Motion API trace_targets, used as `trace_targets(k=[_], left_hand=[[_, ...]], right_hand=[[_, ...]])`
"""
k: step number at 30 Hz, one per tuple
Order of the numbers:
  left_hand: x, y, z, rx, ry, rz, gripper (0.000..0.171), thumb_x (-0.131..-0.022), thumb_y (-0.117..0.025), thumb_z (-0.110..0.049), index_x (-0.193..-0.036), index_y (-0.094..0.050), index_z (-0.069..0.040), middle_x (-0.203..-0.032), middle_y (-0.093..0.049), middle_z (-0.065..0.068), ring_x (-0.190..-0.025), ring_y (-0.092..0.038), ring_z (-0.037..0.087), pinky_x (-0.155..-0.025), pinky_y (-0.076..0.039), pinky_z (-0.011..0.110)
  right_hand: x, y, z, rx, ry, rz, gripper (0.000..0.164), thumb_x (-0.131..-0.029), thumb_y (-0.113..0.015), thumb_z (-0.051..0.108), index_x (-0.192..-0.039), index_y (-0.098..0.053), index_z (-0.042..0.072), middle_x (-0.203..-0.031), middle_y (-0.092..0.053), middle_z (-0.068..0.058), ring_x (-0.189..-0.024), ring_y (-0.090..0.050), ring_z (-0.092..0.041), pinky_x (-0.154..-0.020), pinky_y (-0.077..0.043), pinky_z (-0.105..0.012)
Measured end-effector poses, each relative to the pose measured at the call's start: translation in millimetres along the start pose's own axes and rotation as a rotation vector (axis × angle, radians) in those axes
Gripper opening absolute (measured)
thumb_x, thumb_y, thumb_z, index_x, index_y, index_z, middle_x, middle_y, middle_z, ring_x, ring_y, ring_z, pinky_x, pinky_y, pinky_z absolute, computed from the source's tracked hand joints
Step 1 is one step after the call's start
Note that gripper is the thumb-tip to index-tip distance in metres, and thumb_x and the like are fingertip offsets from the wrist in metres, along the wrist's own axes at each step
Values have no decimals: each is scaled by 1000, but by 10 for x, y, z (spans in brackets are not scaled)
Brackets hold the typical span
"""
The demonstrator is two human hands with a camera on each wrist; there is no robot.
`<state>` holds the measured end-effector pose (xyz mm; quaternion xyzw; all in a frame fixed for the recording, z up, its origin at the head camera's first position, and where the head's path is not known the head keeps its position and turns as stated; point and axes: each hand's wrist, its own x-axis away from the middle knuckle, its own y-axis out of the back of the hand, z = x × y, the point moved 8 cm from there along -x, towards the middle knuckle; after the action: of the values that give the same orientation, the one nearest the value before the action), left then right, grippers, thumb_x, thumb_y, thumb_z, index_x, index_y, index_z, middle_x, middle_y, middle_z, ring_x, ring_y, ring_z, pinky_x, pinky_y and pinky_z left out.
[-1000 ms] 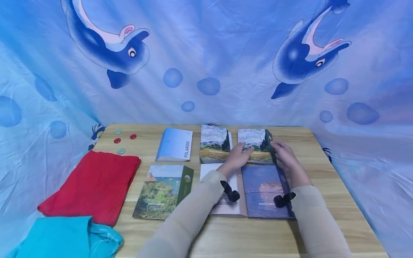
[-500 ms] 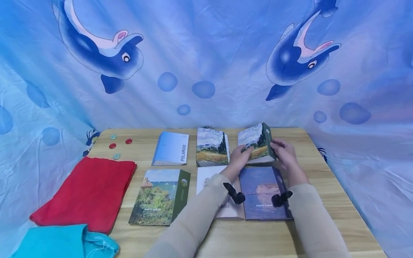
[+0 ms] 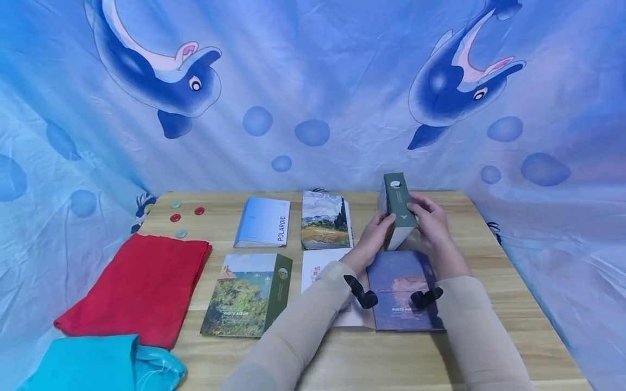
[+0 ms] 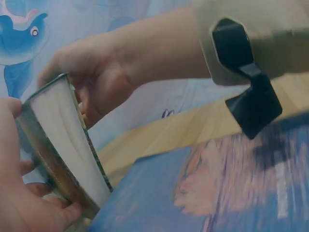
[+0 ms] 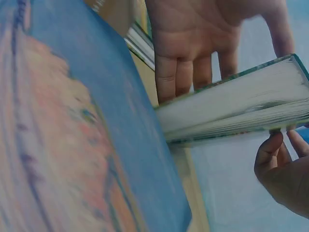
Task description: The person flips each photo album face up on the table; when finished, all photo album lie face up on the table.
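A thick photo album [image 3: 398, 203] with a green spine is held on edge at the back right of the table, spine upward. My left hand [image 3: 374, 236] grips it from the left, its thumb near the lower end of the spine. From the right, my right hand [image 3: 430, 220] holds the other cover, thumb at the spine's edge. The left wrist view shows the white page block [image 4: 67, 130] between the two hands. In the right wrist view, several fingers of the left hand [image 5: 193, 43] lie along one cover, and the right hand's fingertips [image 5: 273, 140] meet the other.
Nearer me lie a purple photo album [image 3: 406, 288] and a white one [image 3: 318, 266], partly under my left sleeve. Leftward are a wheatfield-covered album [image 3: 325, 220], a blue Polaroid album [image 3: 264, 220] and a garden-scene album [image 3: 242, 293]. Red cloth [image 3: 142, 288] and turquoise cloth [image 3: 93, 361] cover the left side.
The held album lay flat with its painted cover up. Both hands have tipped it onto its edge, so its green spine now faces up.
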<state>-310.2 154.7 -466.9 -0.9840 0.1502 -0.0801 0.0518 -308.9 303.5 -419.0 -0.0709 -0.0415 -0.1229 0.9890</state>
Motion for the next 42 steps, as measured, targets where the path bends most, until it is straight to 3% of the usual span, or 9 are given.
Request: trace_targets(k=[7, 11, 12, 18, 20, 24, 29, 35, 42], left_hand=[[58, 264, -299, -182, -142, -188, 58, -103, -56, -41, -156, -42, -22, -157, -44, 1, -140, -46, 22, -112, -41, 38], [87, 397, -425, -318, -230, -246, 54, -104, -55, -36, -155, -44, -21, -163, -33, -1, -145, -38, 23, -114, -39, 38], [92, 423, -425, -339, -232, -255, 53, -104, -54, -36, -154, -46, -20, -164, -31, -1, -147, -35, 23, -116, -36, 38], [28, 424, -175, -332, -66, -173, 60, -103, -51, -51, -156, -42, -26, -163, -35, 2, -148, -32, 27, -119, -31, 48], [-5, 414, -72, -284, 5, -131, 62, -102, -50, -54, -156, -41, -27, -161, -37, 3, -148, -34, 29, -118, -30, 51], [-53, 395, 47, -178, 81, -66, 61, -104, -51, -48, -157, -39, -20, -161, -38, 4, -148, -33, 30, -119, -28, 51], [-51, 404, 38, -185, 77, -32, 59, -105, -52, -38, -157, -38, -13, -160, -39, 6, -146, -36, 30, -119, -31, 48], [43, 544, -59, -416, 43, -56, 66, -104, -50, -51, -161, -32, -22, -157, -44, 8, -142, -42, 28, -115, -37, 47], [181, 790, -180, -510, -50, -63, 63, -105, -49, -49, -161, -30, -26, -159, -40, 7, -145, -39, 27, -117, -34, 46]], right_hand=[[0, -191, -126, -2, -31, 131, 43, -103, -61, 30, -139, -52, 8, -113, -59, 9, -100, -59, -5, -81, -53, -19], [-28, -232, -282, 102, -101, 180, 54, -107, -49, 36, -151, -41, 3, -146, -47, -15, -136, -47, -30, -112, -42, -39], [-41, -229, -326, 156, -118, 187, 57, -108, -47, 37, -153, -38, 2, -137, -53, -17, -128, -53, -30, -110, -43, -39], [-94, -154, -508, 393, -188, 270, 68, -108, -43, 42, -156, -28, -2, -116, -57, -15, -97, -56, -18, -91, -47, -33], [-103, -117, -513, 413, -184, 282, 70, -108, -42, 42, -158, -24, -3, -150, -39, -24, -133, -44, -31, -110, -40, -43], [-129, -25, -497, 437, -171, 278, 75, -107, -42, 45, -159, -19, -4, -166, -7, -24, -152, -7, -42, -121, -14, -60], [-127, 20, -459, 479, -150, 272, 77, -107, -42, 49, -158, -21, -5, -167, -8, -24, -153, -4, -43, -121, -11, -62], [-26, -70, -338, 455, -87, 212, 76, -106, -45, 48, -159, -21, -2, -166, -13, -24, -152, -10, -44, -121, -13, -62], [134, -238, -272, 297, -60, 155, 69, -107, -47, 37, -158, -22, -2, -164, -19, -22, -151, -18, -38, -122, -21, -54]])
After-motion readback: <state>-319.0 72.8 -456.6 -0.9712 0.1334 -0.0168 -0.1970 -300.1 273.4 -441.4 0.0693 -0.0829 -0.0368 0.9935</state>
